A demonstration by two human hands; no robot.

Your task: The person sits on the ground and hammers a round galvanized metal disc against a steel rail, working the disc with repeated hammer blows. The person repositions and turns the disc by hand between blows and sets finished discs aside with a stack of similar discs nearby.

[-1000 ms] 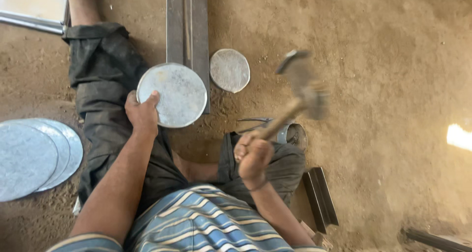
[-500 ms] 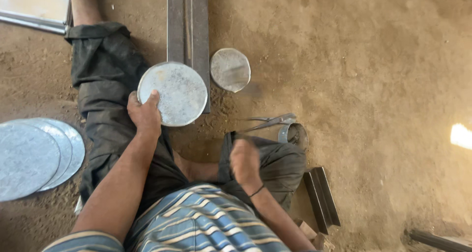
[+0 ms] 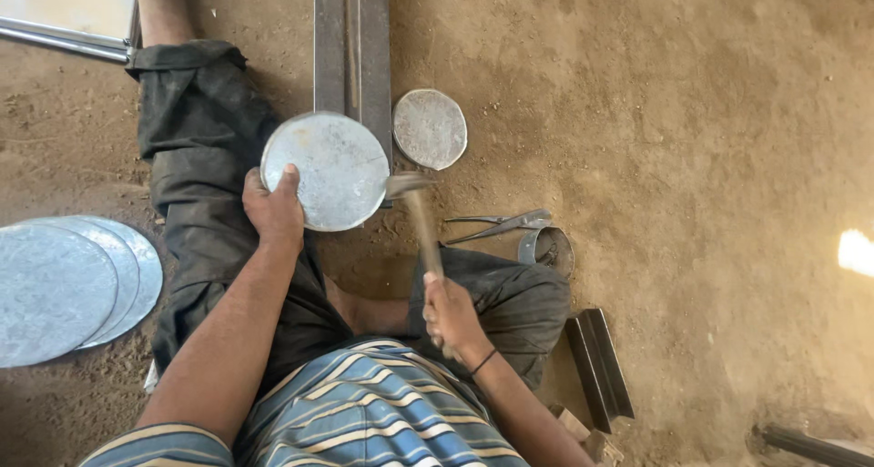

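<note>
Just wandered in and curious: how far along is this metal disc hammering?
Looks done: one small disc lies aside on the dirt floor. In hand: the left hand steadies a round disc on the steel bar; the right hand has the hammer at its rim. Seemingly left: stacked larger discs.

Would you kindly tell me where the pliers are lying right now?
In the head view, the pliers lie on the dirt floor right of centre, beside the metal ring and just right of the hammer.

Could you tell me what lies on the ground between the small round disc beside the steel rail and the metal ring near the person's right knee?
In the head view, metal pliers lie on the dirt between the small disc and the metal ring.
</note>
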